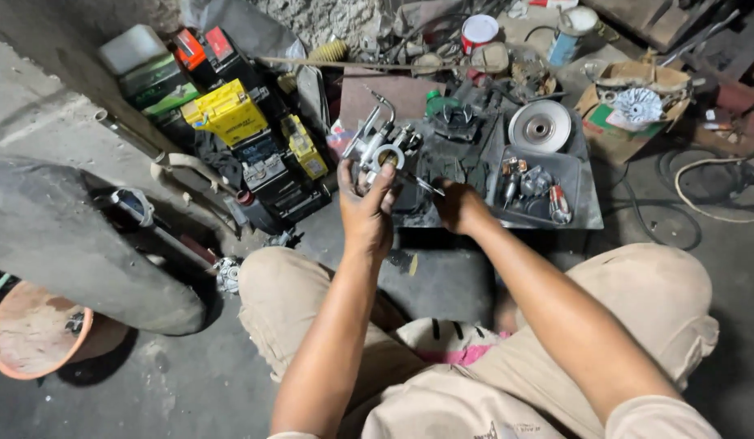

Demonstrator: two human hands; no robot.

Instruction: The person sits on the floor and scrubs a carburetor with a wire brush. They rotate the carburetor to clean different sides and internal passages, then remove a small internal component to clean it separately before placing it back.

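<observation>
Over a grimy metal tray (588,213) on the workshop floor, seen from above past bent knees in tan trousers (637,284). Left hand (366,210) clamped around a small silvery engine part (379,146) with pipes and a round opening, lifted clear of the tray and tilted toward the eyes, probably for a better look into that opening. Right hand (457,205) closed on a thin metal tool (416,180), tip aimed leftward at the part and almost touching it; grip pinched like on a pen, likely for fine poking; exact finger position hidden by the wrist. Just beyond the hands, more oily pieces heaped on the tray, with a shallow grey bin (533,189) of small parts near the right hand, within easy reach. Farther back, a shiny round disc (540,125) and a cardboard box (629,114) holding a finned wheel. Off to the left, stacked batteries, one yellow (228,110), against the wall. Bottom left, an orange basin (35,333) beside a grey cylinder (76,244).
</observation>
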